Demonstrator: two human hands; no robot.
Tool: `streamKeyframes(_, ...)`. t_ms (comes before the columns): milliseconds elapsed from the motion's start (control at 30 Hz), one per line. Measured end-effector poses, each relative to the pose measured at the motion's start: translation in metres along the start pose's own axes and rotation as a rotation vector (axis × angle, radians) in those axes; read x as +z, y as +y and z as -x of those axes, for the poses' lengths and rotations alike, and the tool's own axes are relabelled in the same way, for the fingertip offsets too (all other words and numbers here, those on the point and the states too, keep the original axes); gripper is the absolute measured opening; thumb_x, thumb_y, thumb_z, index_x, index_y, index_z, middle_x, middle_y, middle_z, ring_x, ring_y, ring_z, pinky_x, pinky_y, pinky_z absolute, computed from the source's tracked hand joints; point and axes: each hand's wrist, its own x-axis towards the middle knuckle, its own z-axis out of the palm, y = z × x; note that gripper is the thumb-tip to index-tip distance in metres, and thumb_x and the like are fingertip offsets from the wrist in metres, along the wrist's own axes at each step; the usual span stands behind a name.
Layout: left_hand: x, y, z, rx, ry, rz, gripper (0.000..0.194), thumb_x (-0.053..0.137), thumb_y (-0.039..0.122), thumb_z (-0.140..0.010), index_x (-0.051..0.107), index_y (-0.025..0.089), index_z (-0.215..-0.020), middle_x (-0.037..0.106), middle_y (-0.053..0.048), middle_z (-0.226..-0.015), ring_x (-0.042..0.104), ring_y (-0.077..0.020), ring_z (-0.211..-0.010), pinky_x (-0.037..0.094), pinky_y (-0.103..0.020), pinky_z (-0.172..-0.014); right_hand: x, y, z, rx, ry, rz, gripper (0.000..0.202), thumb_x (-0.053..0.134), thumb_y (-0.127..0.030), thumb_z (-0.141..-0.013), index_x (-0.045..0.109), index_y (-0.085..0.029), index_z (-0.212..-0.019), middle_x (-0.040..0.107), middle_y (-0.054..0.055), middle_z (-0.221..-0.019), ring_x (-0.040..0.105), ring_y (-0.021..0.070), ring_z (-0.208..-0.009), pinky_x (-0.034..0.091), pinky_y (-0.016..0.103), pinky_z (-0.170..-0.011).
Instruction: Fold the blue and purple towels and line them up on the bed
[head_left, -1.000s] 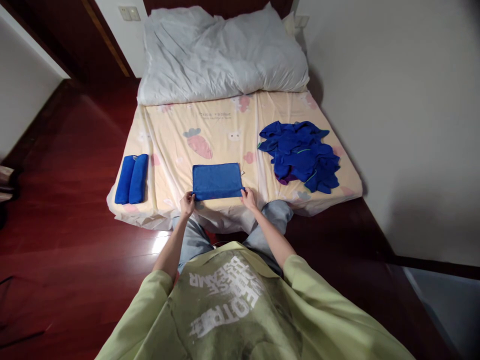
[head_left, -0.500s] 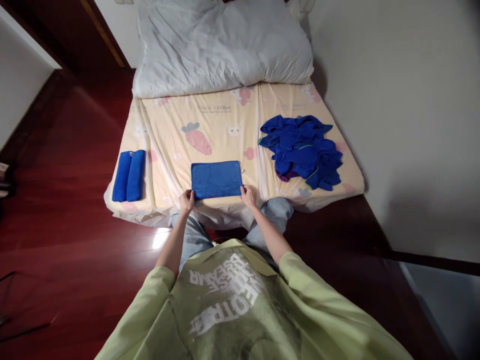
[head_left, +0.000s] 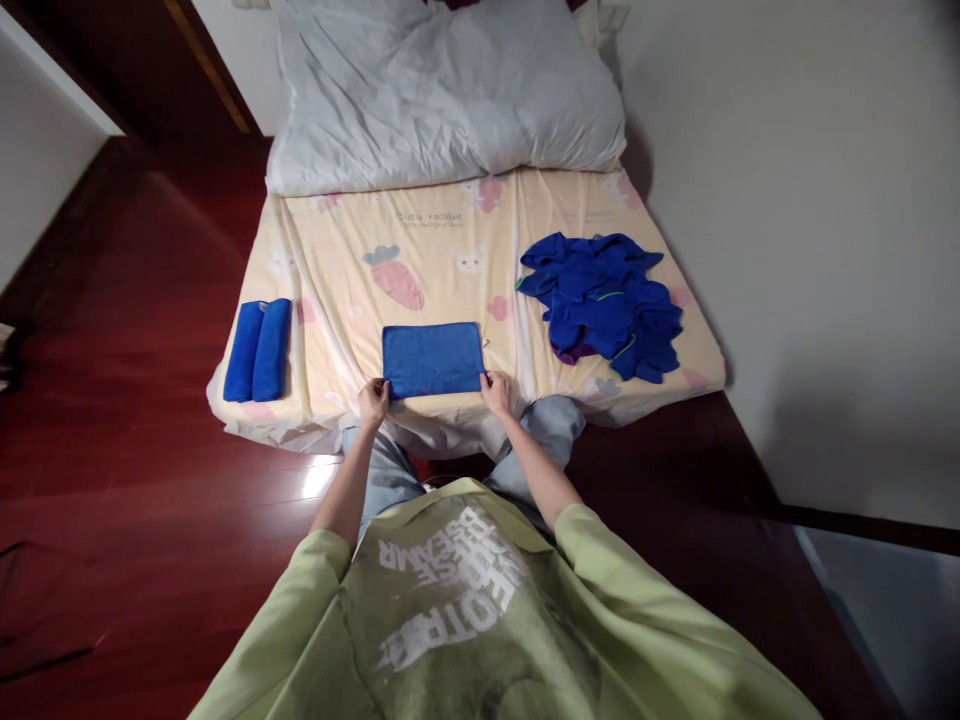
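A blue towel (head_left: pixel 433 358) lies flat as a rectangle near the front edge of the bed. My left hand (head_left: pixel 373 403) pinches its near left corner, and my right hand (head_left: pixel 496 393) pinches the near right corner. Off to the left, two rolled blue towels (head_left: pixel 257 350) lie side by side. On the right is a crumpled heap of blue towels (head_left: pixel 604 300), some with green edging, with a bit of purple cloth (head_left: pixel 570 352) showing underneath.
The bed (head_left: pixel 330 255) has a pale yellow sheet printed with carrots and rabbits. A bunched grey-white quilt (head_left: pixel 450 100) covers its far end. A wall (head_left: pixel 787 250) runs along the right side, and dark red wooden floor (head_left: pixel 150 480) surrounds the left.
Both hands keep their pinch on the towel's near corners, and the towel stays in place. Only the camera view has shifted very slightly.
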Motion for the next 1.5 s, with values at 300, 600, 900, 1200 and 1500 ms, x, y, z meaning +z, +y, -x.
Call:
streamKeyframes(300,-0.002,0.005,0.002,-0.002,-0.013,-0.026,0.028,0.056,0.040,-0.090,0.069,0.017,-0.098,0.075,-0.011,-0.087,0.073,-0.0257,-0.083,0.057,-0.036,-0.083,0.000,-0.003,-0.002,0.028,-0.015,0.064,0.029,0.049,-0.037,-0.098,0.070,-0.019,-0.090,0.077,0.013,-0.090,0.072,0.0256,-0.088,0.052,0.034,-0.088)
streamKeyframes(600,0.000,0.005,0.005,0.103,0.014,-0.088,0.024,0.054,0.030,-0.091,0.066,0.017,-0.107,0.067,-0.014,-0.106,0.067,-0.0245,-0.092,0.056,-0.038,-0.092,0.002,0.001,0.002,0.009,0.040,-0.030,0.022,0.054,-0.030,-0.092,0.062,-0.018,-0.108,0.073,0.011,-0.097,0.069,0.0241,-0.086,0.054,0.034,-0.081)
streamKeyframes(900,-0.001,0.001,0.006,0.454,-0.158,-0.097,0.031,0.042,0.009,-0.089,0.069,0.019,-0.102,0.068,-0.012,-0.111,0.062,-0.0252,-0.111,0.050,-0.042,-0.106,0.004,0.008,0.006,-0.255,0.115,-0.111,0.023,0.050,-0.012,-0.091,0.072,-0.020,-0.094,0.068,0.013,-0.107,0.064,0.0239,-0.106,0.053,0.036,-0.101)
streamKeyframes(1200,-0.011,-0.009,0.017,0.530,-0.247,-0.144,0.048,0.054,0.022,-0.084,0.067,0.019,-0.130,0.063,-0.013,-0.141,0.057,-0.0297,-0.132,0.046,-0.047,-0.114,-0.007,0.014,0.016,-0.387,0.009,-0.073,0.045,0.046,-0.008,-0.089,0.073,-0.019,-0.124,0.070,0.012,-0.131,0.063,0.0242,-0.125,0.048,0.043,-0.115)
streamKeyframes(1500,-0.004,0.002,0.012,0.425,-0.231,-0.264,0.059,0.049,0.005,-0.078,0.068,0.018,-0.132,0.063,-0.011,-0.144,0.054,-0.0299,-0.136,0.045,-0.046,-0.115,-0.008,0.014,0.016,-0.406,-0.051,0.013,0.057,0.054,-0.007,-0.079,0.068,-0.015,-0.133,0.065,0.014,-0.141,0.059,0.0273,-0.131,0.043,0.047,-0.120)
